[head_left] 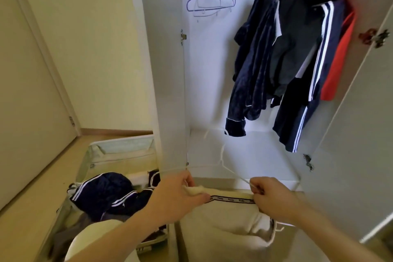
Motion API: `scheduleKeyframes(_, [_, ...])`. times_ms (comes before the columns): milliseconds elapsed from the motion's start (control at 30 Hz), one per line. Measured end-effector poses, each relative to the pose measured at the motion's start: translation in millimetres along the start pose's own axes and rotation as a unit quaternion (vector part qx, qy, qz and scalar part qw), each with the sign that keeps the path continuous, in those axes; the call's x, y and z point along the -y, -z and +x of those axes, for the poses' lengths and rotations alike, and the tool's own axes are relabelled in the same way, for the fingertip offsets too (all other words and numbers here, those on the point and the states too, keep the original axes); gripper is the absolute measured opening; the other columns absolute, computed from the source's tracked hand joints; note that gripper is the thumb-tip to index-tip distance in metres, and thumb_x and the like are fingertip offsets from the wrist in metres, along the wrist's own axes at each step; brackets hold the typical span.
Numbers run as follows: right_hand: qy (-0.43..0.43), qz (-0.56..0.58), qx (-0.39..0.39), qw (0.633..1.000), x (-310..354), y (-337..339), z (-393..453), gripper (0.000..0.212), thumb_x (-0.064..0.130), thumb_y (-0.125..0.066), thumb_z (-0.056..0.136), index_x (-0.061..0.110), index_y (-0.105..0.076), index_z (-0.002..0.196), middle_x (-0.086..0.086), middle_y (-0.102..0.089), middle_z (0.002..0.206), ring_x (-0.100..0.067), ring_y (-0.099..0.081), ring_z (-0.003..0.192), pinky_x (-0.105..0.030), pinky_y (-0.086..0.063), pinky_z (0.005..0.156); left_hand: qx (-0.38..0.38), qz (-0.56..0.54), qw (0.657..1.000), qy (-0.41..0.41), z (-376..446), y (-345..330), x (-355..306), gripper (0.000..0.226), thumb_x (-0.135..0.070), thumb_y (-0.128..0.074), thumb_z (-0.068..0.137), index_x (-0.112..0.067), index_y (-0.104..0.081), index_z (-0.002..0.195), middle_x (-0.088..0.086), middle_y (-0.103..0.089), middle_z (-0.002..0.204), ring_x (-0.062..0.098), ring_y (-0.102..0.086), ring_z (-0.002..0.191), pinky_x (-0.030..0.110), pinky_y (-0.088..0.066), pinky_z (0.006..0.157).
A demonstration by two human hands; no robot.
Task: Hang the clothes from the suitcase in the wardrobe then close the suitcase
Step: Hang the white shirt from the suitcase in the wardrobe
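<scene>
Low in the frame, both hands, left point(180, 194) and right point(269, 194), pinch a cream fleece garment point(225, 215) with a black lettered waistband onto a white wire hanger point(225, 166)

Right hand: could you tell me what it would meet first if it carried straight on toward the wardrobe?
Probably the white hanger that the right hand already pinches; beyond it, the wardrobe floor, though depth is unclear.

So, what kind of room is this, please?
Most likely a bedroom at home: an open white wardrobe with jackets on hangers, an open suitcase of clothes on the wooden floor, and a plain room door.
</scene>
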State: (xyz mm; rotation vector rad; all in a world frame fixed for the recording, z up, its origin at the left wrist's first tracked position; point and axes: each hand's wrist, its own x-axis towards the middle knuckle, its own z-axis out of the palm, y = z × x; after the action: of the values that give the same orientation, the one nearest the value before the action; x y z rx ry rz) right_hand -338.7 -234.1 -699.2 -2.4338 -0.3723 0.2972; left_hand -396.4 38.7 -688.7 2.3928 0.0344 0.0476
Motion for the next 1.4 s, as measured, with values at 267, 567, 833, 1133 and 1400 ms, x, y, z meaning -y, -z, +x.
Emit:
scheduleKeyframes(267, [-0.034,-0.097,-0.085,0.991,-55.8,1.0,15.1,0.015,0.009,-0.042,0.073,0.021,-0.035,0.071,0.004,-0.037,0.055,-0.013,-0.034,0.052,-0.032,-0.03,0.053,0.079,0.12,0.989,-0.04,51.1,-70.9,58.8,0.009,-0.032,-0.064,0.081,-0.033,-0.056,0.085,-0.011,-0.061,0.081,0.004,-0.057,0.076,0.029,-0.056,0.072])
scheduleKeyframes(567, [-0.111,0.014,-0.182,0.977,-94.8,-9.4,40.0,0.031,0.001,-0.049,0.076,0.02,-0.027,0.064,0.005,-0.029,0.052,-0.018,-0.028,0.054,-0.032,-0.027,0.052,0.035,0.098,0.994,0.012,91.5,-115.6,74.2,0.012,-0.024,-0.064,0.092,-0.034,-0.06,0.098,-0.012,-0.056,0.099,0.006,-0.054,0.084,0.018,-0.045,0.072])
scheduleKeyframes(833, [-0.139,0.063,-0.173,0.973,-113.5,-11.8,49.5,0.03,-0.001,-0.045,0.078,0.018,-0.026,0.065,0.008,-0.027,0.052,-0.018,-0.025,0.055,-0.032,-0.023,0.054,0.133,-0.2,0.94,0.243,108.9,-118.4,64.7,0.023,-0.031,-0.054,0.102,-0.02,-0.061,0.121,0.002,-0.064,0.108,0.019,-0.064,0.095,0.028,-0.058,0.071])
scheduleKeyframes(1133, [-0.128,0.01,-0.171,0.977,-116.4,-5.5,39.7,0.05,0.052,-0.059,0.09,0.017,-0.042,0.06,0.002,-0.047,0.047,-0.017,-0.047,0.049,-0.029,-0.039,0.05,0.101,-0.36,0.874,0.312,103.4,-107.5,49.7,0.024,-0.034,-0.055,0.098,-0.014,-0.069,0.103,0.012,-0.072,0.092,0.029,-0.068,0.085,0.036,-0.055,0.074])
scheduleKeyframes(1400, [-0.094,-0.039,-0.178,0.979,-109.3,3.7,26.3,0.065,0.063,-0.059,0.089,0.014,-0.031,0.056,0.004,-0.026,0.048,-0.015,-0.026,0.05,-0.03,-0.029,0.051,0.067,-0.24,0.921,0.301,110.9,-118.6,76.5,0.017,-0.032,-0.047,0.101,-0.023,-0.062,0.098,0.009,-0.066,0.096,0.027,-0.063,0.093,0.037,-0.053,0.084])
